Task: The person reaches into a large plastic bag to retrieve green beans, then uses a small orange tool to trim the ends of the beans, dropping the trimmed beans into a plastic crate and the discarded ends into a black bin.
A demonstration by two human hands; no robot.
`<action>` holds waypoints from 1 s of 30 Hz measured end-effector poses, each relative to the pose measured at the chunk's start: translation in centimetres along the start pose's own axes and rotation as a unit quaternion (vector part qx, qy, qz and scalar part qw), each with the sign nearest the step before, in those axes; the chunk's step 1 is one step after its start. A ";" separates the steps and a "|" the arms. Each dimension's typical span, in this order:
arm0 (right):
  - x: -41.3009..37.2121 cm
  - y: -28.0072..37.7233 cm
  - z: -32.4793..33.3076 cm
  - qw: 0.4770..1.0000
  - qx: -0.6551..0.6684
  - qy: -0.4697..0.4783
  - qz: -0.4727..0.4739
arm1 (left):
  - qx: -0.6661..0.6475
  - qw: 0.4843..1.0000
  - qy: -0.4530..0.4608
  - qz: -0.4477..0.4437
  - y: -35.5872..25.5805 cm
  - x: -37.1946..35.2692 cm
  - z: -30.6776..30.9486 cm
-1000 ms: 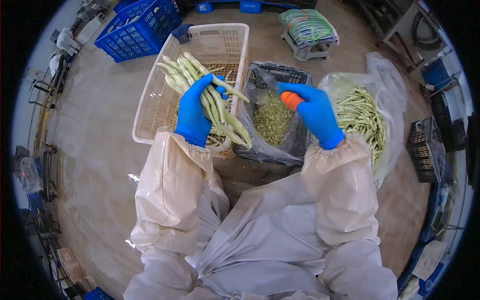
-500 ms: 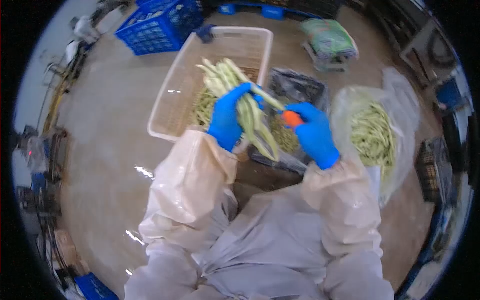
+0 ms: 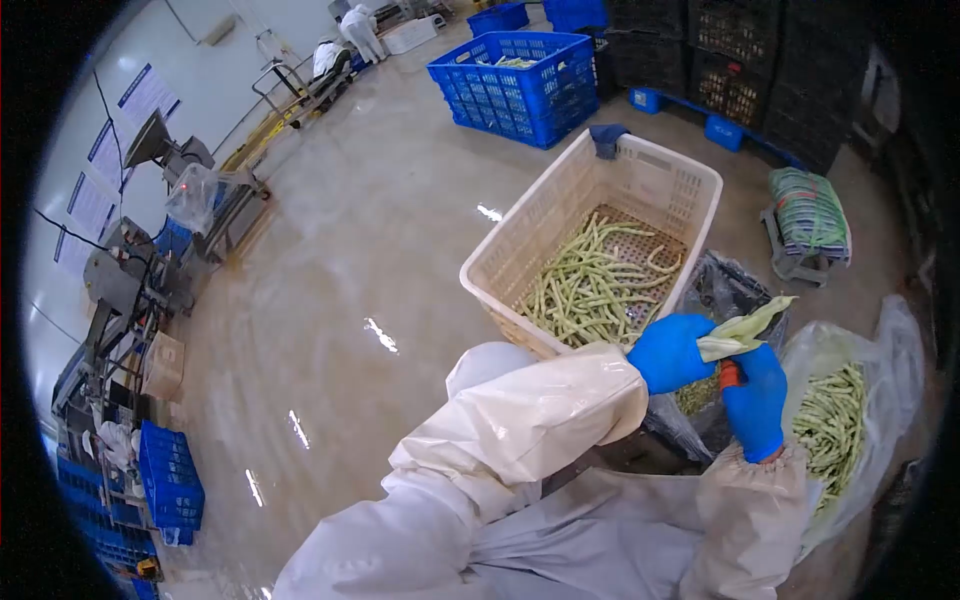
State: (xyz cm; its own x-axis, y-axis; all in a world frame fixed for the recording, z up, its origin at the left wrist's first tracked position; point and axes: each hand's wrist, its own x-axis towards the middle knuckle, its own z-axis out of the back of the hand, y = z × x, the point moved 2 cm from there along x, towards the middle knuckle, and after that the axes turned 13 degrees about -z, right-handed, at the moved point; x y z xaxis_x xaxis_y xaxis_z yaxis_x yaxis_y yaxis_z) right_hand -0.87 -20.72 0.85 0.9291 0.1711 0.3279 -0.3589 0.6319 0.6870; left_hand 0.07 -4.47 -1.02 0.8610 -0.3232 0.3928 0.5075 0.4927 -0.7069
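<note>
My left hand (image 3: pixel 672 355), in a blue glove, is closed around a bunch of long green beans (image 3: pixel 742 332) whose ends stick out to the upper right. My blue-gloved right hand (image 3: pixel 757 405) sits just below and to the right, gripping a tool with an orange handle (image 3: pixel 731 374); its working end is hidden. Beyond the left hand stands a white plastic crate (image 3: pixel 500 250) with loose green beans (image 3: pixel 585 290) on its bottom. Under my hands is a black plastic bag (image 3: pixel 712 285) with small green bits in it.
To the right lies a clear plastic bag (image 3: pixel 895 370) of green beans (image 3: pixel 830 420). Blue crates (image 3: pixel 515 95) and stacked dark crates (image 3: pixel 735 60) stand farther back. A bundled sack (image 3: pixel 808 215) rests on a small stand. Machines (image 3: pixel 120 280) line the left wall.
The view has swung left, so the crate and my hands appear farther right. Both hands have come close together, and the beans now point right instead of up and down.
</note>
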 end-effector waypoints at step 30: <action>1.9 -1.1 3.2 0.975 0.184 -0.018 -0.126 | -0.330 0.922 -0.010 0.202 0.5 0.5 1.8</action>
State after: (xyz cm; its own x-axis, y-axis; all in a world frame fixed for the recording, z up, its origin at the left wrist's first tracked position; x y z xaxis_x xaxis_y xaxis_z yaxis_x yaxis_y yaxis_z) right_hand 0.98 -23.52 2.80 0.9906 0.0153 0.1361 -0.1333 0.3358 0.9325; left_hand 0.79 -2.88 -0.15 0.9789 -0.2031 0.0241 0.0183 -0.0308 -0.9994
